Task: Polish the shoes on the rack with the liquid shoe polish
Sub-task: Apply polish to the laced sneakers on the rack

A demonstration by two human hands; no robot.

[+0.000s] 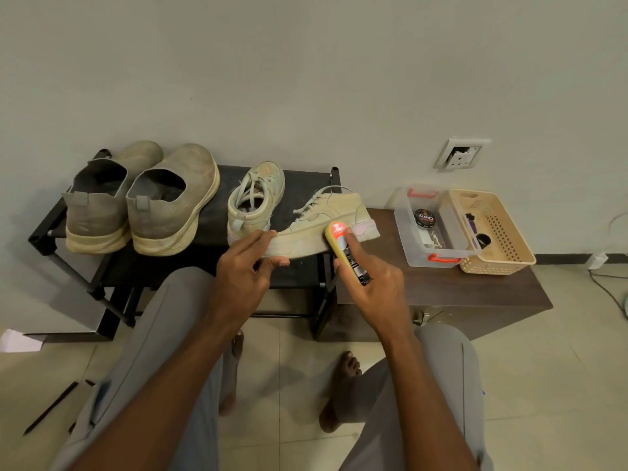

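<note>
Left hand [249,266] pinches the sneaker [319,229] by its toe; looks light and soft. Right hand [370,283], just beside, grips the slick-looking polish bottle [346,253] mid-body.

Four shoes [176,202], two grey slip-ons, two pale lace-up sneakers, one polish bottle [346,253], one clear box [406,229], one basket [503,239], one polish tin [424,218]

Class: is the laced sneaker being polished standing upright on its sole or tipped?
Tipped: the sneaker lies on its side, sole edge toward the camera, steadied by the left hand.
</note>
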